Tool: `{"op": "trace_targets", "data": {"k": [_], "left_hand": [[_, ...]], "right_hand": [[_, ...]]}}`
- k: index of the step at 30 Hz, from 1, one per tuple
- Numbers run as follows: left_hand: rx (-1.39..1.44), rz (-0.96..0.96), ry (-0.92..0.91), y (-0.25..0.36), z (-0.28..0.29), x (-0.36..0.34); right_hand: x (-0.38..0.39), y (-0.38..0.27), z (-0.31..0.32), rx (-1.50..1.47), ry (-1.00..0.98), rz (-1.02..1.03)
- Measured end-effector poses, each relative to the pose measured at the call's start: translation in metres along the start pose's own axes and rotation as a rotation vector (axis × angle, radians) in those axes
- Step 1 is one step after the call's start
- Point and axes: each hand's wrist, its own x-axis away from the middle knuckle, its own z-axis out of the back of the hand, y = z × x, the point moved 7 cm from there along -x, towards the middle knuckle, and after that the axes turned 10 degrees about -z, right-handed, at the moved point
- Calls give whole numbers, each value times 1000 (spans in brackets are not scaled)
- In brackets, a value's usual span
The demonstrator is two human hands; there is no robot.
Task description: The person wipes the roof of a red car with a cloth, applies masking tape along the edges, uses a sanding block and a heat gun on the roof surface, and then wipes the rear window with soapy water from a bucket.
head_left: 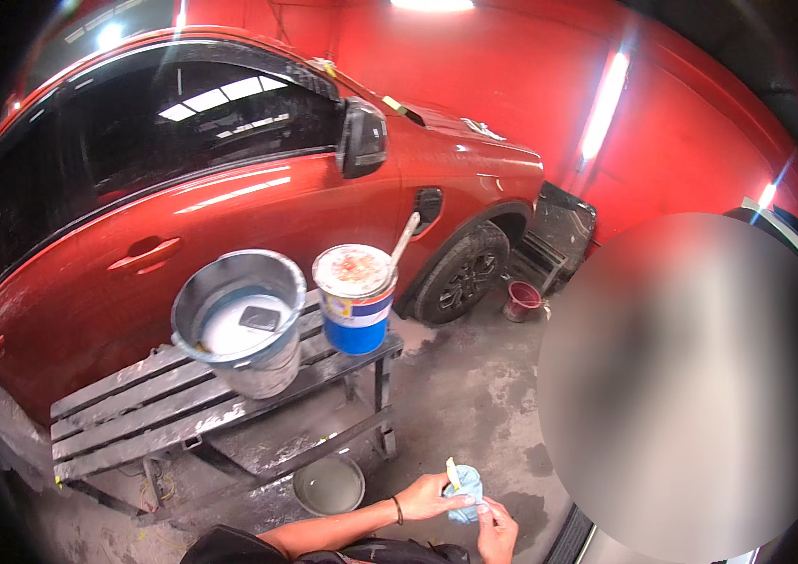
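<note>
Low in the view, my left hand is closed on a light blue crumpled sheet. Whether that sheet is cloth or paper I cannot tell. A small pale yellow strip sticks up beside my left fingers. My right hand pinches the near edge of the sheet, thumb and fingers together. Both hands are over the floor, to the right of a slatted bench. A dark band circles my left wrist.
On the slatted bench stand a grey bucket of whitish liquid with a dark block in it, and a blue-and-white can with a stick. Behind is a red vehicle. A basin and red bucket are on the floor.
</note>
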Motion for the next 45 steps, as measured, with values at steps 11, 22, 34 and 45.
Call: {"op": "trace_targets", "data": {"k": [11,22,34,45], "left_hand": [[396,95,79,-179,16,-229],[1066,79,734,-61,119,-424],[1441,-146,595,-70,248,-606],[-20,-203,261,53,490,-737]], "right_hand": [[-282,131,152,-420,253,-281],[-525,-86,-53,253,-698,619],[-729,-149,-138,284,-514,722],[-1022,-230,-148,-287,-342,423]]}}
